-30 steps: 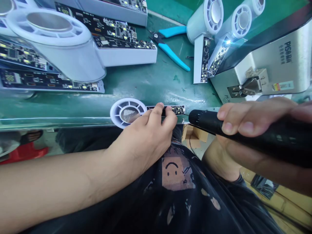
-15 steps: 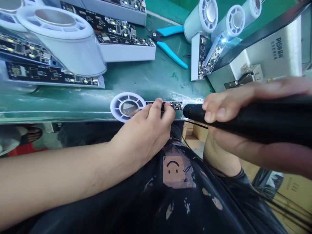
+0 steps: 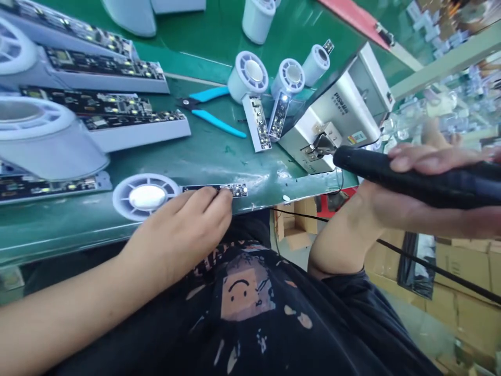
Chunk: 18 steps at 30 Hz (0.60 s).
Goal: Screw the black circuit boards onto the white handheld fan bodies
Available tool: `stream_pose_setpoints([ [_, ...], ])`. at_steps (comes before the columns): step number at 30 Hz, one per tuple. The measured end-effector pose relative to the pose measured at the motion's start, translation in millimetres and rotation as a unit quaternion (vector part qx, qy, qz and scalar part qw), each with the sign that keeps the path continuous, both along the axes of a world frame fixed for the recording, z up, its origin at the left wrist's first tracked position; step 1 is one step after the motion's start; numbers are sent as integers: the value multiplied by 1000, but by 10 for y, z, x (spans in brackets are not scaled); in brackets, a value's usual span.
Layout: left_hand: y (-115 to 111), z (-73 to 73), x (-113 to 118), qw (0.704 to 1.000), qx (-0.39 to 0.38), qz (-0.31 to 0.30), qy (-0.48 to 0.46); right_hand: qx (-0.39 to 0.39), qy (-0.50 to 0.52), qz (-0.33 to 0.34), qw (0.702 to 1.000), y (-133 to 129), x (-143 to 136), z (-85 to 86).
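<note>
My left hand [image 3: 188, 224] lies over a white fan housing [image 3: 121, 197] near the table's front edge. Its fingers press on the handle, where a black circuit board [image 3: 239, 190] sticks out beyond them. In my right hand [image 3: 415, 211] is a black electric screwdriver [image 3: 364, 162], lying almost level with its tip to the left. That tip is beside the front outlet of a silver screw feeder [image 3: 340, 112]; whether they touch, I cannot tell.
Several more fan housings with boards [image 3: 133, 137] crowd the left. Blue-handled cutters [image 3: 219, 124] lie behind my left hand. Two upright housings [image 3: 250, 78] stand beside the feeder, one with a lit board. Cardboard boxes [image 3: 462, 271] are on the floor at right.
The screwdriver has gone from the end of the circuit board, rightward to the screw feeder. My left hand stays on the same housing. The view has swung right.
</note>
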<state>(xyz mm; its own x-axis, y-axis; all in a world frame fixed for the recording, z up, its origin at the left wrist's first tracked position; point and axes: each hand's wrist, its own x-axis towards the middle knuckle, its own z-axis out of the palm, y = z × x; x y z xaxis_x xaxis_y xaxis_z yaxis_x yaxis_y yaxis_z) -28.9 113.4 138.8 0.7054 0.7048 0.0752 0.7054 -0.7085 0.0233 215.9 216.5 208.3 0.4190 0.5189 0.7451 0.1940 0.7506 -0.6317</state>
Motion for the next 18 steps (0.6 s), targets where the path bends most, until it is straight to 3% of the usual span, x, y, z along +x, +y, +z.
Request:
stream_pose_setpoints([
  [2, 26, -18, -29, 1000, 9, -16, -10, 89, -37, -34, 995, 116, -53, -70],
  [8, -73, 9, 30, 998, 61, 4, 12, 7, -50, -1, 999, 235, -23, -263],
  [18, -156, 20, 147, 995, 104, -3, -9, -32, -62, 11, 998, 163, -102, -283],
])
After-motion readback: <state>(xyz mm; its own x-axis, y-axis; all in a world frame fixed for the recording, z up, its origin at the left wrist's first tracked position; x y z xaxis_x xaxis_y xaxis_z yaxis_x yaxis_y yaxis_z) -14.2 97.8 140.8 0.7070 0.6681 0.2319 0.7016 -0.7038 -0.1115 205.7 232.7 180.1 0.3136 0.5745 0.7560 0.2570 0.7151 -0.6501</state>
